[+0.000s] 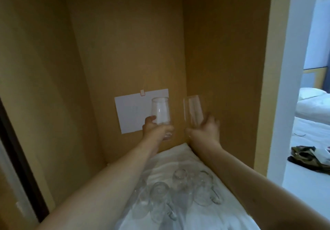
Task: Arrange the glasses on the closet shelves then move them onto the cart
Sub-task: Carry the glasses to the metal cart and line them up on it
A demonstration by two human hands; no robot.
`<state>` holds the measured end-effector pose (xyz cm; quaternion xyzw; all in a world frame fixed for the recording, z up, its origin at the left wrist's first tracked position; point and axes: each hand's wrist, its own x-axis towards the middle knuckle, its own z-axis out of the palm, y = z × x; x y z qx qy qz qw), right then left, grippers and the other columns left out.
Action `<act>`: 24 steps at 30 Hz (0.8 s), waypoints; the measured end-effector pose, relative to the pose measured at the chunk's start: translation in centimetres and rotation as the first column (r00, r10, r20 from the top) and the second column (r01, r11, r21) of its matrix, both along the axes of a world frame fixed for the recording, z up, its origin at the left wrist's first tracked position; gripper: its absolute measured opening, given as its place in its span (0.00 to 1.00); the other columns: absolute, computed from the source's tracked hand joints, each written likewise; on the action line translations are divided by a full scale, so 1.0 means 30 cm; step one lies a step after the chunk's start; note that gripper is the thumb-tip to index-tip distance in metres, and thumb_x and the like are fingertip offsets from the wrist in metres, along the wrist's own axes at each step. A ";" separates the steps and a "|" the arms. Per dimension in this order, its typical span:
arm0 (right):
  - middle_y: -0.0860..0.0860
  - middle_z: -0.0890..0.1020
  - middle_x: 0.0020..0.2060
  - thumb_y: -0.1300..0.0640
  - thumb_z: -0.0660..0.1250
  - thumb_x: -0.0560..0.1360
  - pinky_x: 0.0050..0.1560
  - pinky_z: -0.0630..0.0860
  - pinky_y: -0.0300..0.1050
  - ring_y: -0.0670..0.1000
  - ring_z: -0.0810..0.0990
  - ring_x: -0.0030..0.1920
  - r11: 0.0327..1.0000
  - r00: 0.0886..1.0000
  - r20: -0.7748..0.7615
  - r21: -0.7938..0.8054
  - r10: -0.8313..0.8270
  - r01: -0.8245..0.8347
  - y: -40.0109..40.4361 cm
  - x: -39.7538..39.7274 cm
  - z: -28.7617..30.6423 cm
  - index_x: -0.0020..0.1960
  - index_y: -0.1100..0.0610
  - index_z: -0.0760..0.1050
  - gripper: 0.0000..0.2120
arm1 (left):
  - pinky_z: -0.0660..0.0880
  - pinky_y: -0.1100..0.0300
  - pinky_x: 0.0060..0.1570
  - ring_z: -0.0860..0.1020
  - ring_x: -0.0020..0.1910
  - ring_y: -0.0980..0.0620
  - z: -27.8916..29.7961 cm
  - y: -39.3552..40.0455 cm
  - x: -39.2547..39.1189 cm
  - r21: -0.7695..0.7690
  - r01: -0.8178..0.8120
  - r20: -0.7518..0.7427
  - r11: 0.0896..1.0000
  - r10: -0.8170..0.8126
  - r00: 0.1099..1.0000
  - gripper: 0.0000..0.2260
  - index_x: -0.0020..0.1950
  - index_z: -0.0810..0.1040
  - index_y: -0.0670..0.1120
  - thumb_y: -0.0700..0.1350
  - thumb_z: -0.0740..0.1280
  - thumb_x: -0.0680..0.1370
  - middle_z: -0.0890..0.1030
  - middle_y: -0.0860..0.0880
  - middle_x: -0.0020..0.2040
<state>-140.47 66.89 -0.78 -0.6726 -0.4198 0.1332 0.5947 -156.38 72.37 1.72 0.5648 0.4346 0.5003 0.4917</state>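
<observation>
Both arms reach forward into a tan wooden closet (125, 33). The left hand (155, 128) has its grip closed round the lower part of a clear tapered glass (160, 111), thumb on the near left side and fingers wrapped across the base; the glass stands upright, raised in the air, its rim above the grip. The right hand (205, 129) grips a second clear glass (193, 111) at its base, fingers curled behind it and thumb on the left; this glass tilts slightly to the left and is blurred, so its exact outline cannot be told. The two held glasses sit just beside each other without touching, the right one close to the closet's rear corner.

Behind the left grip, a white paper sheet (134, 112) is fixed to the back wall with a small red-edged tab (142, 92) at its top edge; the left glass overlaps its right portion in view.

Below and nearer than both grips lies a white cloth (180, 156), wrinkled. On it, between the two forearms, stand several more clear glasses (180, 178), at least three, close together; whether they touch cannot be told.

To the right of the right grip, past the closet's side panel, a white door frame (284, 104) opens onto a room with a bed (312, 108) and a dark bundle (307, 160) on a white surface.
</observation>
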 end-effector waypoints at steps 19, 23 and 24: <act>0.48 0.78 0.49 0.43 0.83 0.63 0.55 0.80 0.49 0.47 0.80 0.50 0.897 0.907 -0.111 0.139 -0.406 0.419 -0.579 0.093 -0.187 0.74 0.47 0.61 0.47 | 0.80 0.55 0.45 0.83 0.52 0.51 -0.160 -0.436 0.193 0.025 0.372 0.134 0.928 -0.371 0.919 0.29 0.63 0.75 0.54 0.63 0.78 0.67 0.83 0.52 0.56; 0.51 0.78 0.52 0.47 0.83 0.64 0.50 0.76 0.40 0.49 0.79 0.52 0.871 0.886 -0.136 0.168 -0.444 0.462 -0.706 0.167 -0.195 0.74 0.48 0.61 0.46 | 0.78 0.56 0.46 0.81 0.55 0.52 -0.149 -0.556 0.275 0.063 0.516 0.074 0.854 -0.520 0.851 0.31 0.70 0.70 0.53 0.59 0.77 0.71 0.80 0.53 0.59; 0.51 0.78 0.52 0.45 0.83 0.63 0.52 0.76 0.42 0.49 0.80 0.53 0.862 0.880 -0.134 0.182 -0.456 0.474 -0.737 0.191 -0.195 0.74 0.48 0.61 0.46 | 0.79 0.54 0.49 0.81 0.56 0.51 -0.144 -0.580 0.302 0.080 0.540 0.053 0.838 -0.545 0.837 0.35 0.71 0.69 0.54 0.62 0.77 0.69 0.80 0.53 0.60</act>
